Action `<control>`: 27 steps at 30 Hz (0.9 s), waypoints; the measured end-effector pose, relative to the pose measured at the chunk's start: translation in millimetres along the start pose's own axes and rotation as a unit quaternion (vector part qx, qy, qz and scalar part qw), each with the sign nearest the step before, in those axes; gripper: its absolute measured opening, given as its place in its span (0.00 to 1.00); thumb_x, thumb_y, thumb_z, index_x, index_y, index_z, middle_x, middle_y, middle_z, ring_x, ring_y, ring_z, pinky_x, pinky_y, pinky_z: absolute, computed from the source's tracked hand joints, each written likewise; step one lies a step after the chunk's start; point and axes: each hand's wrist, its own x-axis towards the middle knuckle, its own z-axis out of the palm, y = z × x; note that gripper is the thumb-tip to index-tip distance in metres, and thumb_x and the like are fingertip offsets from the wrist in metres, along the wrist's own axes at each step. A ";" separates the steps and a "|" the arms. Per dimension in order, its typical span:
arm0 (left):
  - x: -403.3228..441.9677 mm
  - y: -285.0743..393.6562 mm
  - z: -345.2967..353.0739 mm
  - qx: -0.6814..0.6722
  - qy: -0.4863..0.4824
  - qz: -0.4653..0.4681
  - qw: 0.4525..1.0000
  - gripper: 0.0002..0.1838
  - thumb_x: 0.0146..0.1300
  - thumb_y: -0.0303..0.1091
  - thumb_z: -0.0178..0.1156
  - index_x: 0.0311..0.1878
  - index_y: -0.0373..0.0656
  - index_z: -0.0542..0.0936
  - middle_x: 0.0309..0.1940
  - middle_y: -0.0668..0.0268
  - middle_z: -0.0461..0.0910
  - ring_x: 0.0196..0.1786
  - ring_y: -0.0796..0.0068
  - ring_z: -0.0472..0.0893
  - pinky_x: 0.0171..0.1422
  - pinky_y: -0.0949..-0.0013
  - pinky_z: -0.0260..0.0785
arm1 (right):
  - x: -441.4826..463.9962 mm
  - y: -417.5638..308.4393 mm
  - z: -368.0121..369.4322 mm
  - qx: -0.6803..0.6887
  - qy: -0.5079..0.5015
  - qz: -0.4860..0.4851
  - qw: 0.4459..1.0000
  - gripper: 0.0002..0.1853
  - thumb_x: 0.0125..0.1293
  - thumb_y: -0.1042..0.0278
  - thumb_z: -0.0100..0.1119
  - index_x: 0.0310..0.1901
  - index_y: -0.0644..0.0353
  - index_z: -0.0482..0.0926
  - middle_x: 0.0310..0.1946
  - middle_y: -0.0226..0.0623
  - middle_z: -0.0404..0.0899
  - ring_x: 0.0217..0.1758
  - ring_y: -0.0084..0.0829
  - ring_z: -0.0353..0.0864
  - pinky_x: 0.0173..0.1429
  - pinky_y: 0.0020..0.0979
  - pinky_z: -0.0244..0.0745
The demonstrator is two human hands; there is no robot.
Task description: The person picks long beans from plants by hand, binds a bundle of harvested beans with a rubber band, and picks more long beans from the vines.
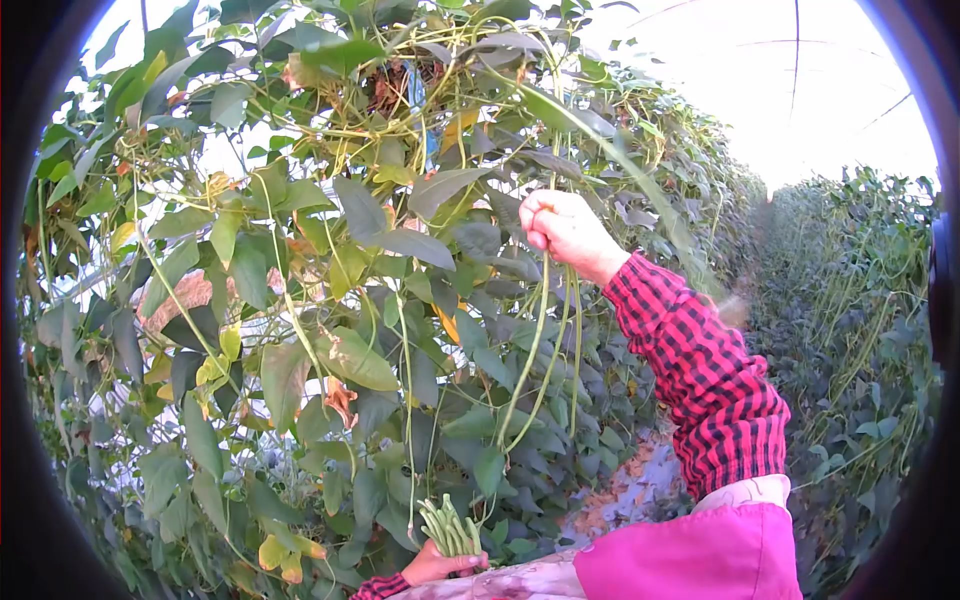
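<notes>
My right hand (568, 232) is raised at mid-height against the vines, its fingers closed around the upper part of long green beans (538, 335). Several of these thin pods hang down below the fist; I cannot tell exactly how many are inside it. Low in the view, my left hand (440, 564) is wrapped around a bunch of picked long beans (450, 530), whose ends point upward. Another long bean (407, 400) dangles from the plant just above my left hand. A red-and-black checked sleeve (700, 370) covers my right forearm.
Dense leafy vines (380, 240) fill the left and middle, with more long beans (285, 270) hanging among them. A second row of plants (850, 350) stands on the right. Between the rows runs a narrow path (630, 485). A blurred green leaf (640, 180) crosses near my right forearm.
</notes>
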 end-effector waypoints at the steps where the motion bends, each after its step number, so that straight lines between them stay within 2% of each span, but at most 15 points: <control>1: 1.4 0.3 -2.6 0.007 0.000 -0.002 1.000 0.10 0.56 0.29 0.60 0.40 0.35 0.76 0.32 0.64 0.80 0.33 0.79 0.77 0.33 0.78 0.70 | 2.1 7.9 -4.4 0.002 -0.005 0.030 1.000 0.07 0.52 0.77 0.42 0.30 0.62 0.73 0.17 0.26 0.66 0.19 0.16 0.63 0.24 0.21 0.58; 3: 0.2 1.7 -6.9 0.021 0.006 -0.019 1.000 0.09 0.56 0.28 0.59 0.39 0.36 0.75 0.33 0.64 0.79 0.33 0.79 0.77 0.35 0.76 0.69 | 11.3 27.9 -23.7 0.038 -0.020 0.055 0.998 0.07 0.57 0.76 0.43 0.34 0.58 0.72 0.18 0.22 0.64 0.18 0.13 0.59 0.19 0.18 0.57; 6: -11.7 23.7 5.2 -0.013 0.050 -0.042 0.998 0.08 0.56 0.29 0.59 0.38 0.37 0.75 0.33 0.63 0.79 0.34 0.77 0.77 0.38 0.74 0.70 | 20.7 32.8 -54.8 0.186 0.069 0.074 0.977 0.11 0.56 0.78 0.43 0.42 0.61 0.70 0.20 0.21 0.60 0.21 0.15 0.63 0.26 0.31 0.72; 7: -13.3 30.4 8.6 -0.065 0.085 -0.052 0.993 0.09 0.55 0.31 0.59 0.37 0.37 0.76 0.31 0.63 0.79 0.34 0.76 0.78 0.40 0.73 0.71 | 26.6 35.1 -71.1 0.202 0.111 0.058 0.971 0.14 0.54 0.78 0.43 0.43 0.61 0.70 0.20 0.24 0.64 0.21 0.17 0.64 0.25 0.35 0.73; 8: -13.1 25.1 0.4 -0.088 0.071 -0.093 0.989 0.15 0.53 0.29 0.61 0.44 0.36 0.75 0.38 0.60 0.79 0.43 0.70 0.79 0.49 0.71 0.71 | 33.4 34.6 -87.5 0.204 0.171 0.038 0.963 0.15 0.53 0.78 0.43 0.44 0.61 0.69 0.18 0.26 0.64 0.17 0.18 0.63 0.20 0.30 0.71; 10: -11.3 26.6 2.5 -0.102 0.077 -0.092 0.988 0.14 0.52 0.28 0.61 0.43 0.36 0.75 0.37 0.61 0.79 0.41 0.71 0.79 0.47 0.71 0.71 | 49.8 20.8 -119.1 0.291 0.257 0.009 0.921 0.06 0.59 0.68 0.49 0.37 0.58 0.69 0.17 0.27 0.64 0.10 0.17 0.56 0.10 0.18 0.52; 11: -9.7 27.3 6.2 -0.117 0.081 -0.096 0.985 0.14 0.52 0.28 0.61 0.42 0.36 0.75 0.36 0.61 0.79 0.39 0.71 0.79 0.45 0.70 0.71 | 57.6 5.4 -128.5 0.283 0.291 0.011 0.914 0.08 0.59 0.62 0.54 0.31 0.54 0.67 0.16 0.25 0.63 0.10 0.16 0.54 0.10 0.18 0.48; 15: 4.6 17.2 15.5 -0.139 0.099 -0.087 0.982 0.13 0.52 0.27 0.61 0.41 0.36 0.75 0.34 0.62 0.79 0.38 0.71 0.79 0.43 0.70 0.72 | 105.5 -19.7 -170.8 0.055 0.371 -0.104 0.921 0.07 0.54 0.69 0.59 0.26 0.52 0.69 0.14 0.21 0.60 0.10 0.13 0.53 0.11 0.18 0.45; 16: 8.7 16.1 17.9 -0.139 0.104 -0.081 0.982 0.13 0.52 0.27 0.61 0.42 0.36 0.75 0.34 0.62 0.79 0.38 0.71 0.79 0.43 0.70 0.72 | 121.0 -30.2 -170.4 -0.007 0.423 -0.089 0.902 0.07 0.56 0.64 0.55 0.27 0.56 0.72 0.16 0.29 0.69 0.13 0.23 0.64 0.16 0.25 0.58; 17: 12.8 17.7 18.8 -0.137 0.108 -0.076 0.982 0.13 0.52 0.27 0.61 0.42 0.36 0.75 0.34 0.62 0.79 0.38 0.71 0.79 0.43 0.70 0.72 | 150.3 -28.1 -189.9 -0.002 0.420 -0.095 0.903 0.07 0.56 0.64 0.55 0.27 0.56 0.72 0.16 0.29 0.69 0.13 0.23 0.64 0.16 0.25 0.58; 18: 14.8 15.6 21.3 -0.140 0.115 -0.075 0.981 0.13 0.52 0.27 0.61 0.42 0.36 0.75 0.34 0.62 0.79 0.38 0.72 0.79 0.43 0.70 0.72 | 182.3 -20.1 -208.4 -0.216 0.435 -0.190 0.853 0.08 0.57 0.62 0.53 0.31 0.57 0.75 0.21 0.30 0.73 0.22 0.25 0.69 0.26 0.29 0.63; 19: 16.8 16.8 22.0 -0.141 0.121 -0.072 0.980 0.13 0.52 0.27 0.61 0.42 0.36 0.75 0.34 0.62 0.79 0.38 0.72 0.79 0.43 0.70 0.72 | 203.5 -13.4 -219.2 -0.418 0.427 -0.273 0.754 0.12 0.58 0.60 0.52 0.35 0.58 0.78 0.25 0.30 0.77 0.30 0.27 0.74 0.37 0.32 0.68; 23: 17.8 12.9 27.7 -0.147 0.146 -0.051 0.977 0.13 0.52 0.27 0.61 0.42 0.36 0.75 0.34 0.62 0.79 0.38 0.72 0.78 0.43 0.70 0.72 | 233.5 -42.9 -189.8 -0.422 0.400 -0.149 0.800 0.14 0.58 0.56 0.50 0.33 0.57 0.80 0.30 0.35 0.80 0.34 0.33 0.77 0.41 0.33 0.69; 25: 15.5 9.7 29.8 -0.148 0.155 -0.039 0.976 0.14 0.52 0.27 0.61 0.42 0.36 0.74 0.34 0.63 0.78 0.38 0.72 0.78 0.43 0.70 0.72 | 251.9 -51.0 -171.7 -0.623 0.332 -0.075 0.704 0.17 0.60 0.60 0.41 0.38 0.61 0.78 0.39 0.47 0.77 0.42 0.44 0.77 0.48 0.40 0.70; 27: 12.9 6.9 32.4 -0.145 0.166 -0.027 0.975 0.14 0.52 0.27 0.61 0.42 0.37 0.74 0.34 0.63 0.78 0.38 0.72 0.78 0.43 0.71 0.71 | 260.3 -51.0 -157.7 -0.600 0.287 -0.091 0.741 0.18 0.60 0.61 0.40 0.37 0.63 0.78 0.39 0.48 0.77 0.44 0.44 0.77 0.50 0.40 0.70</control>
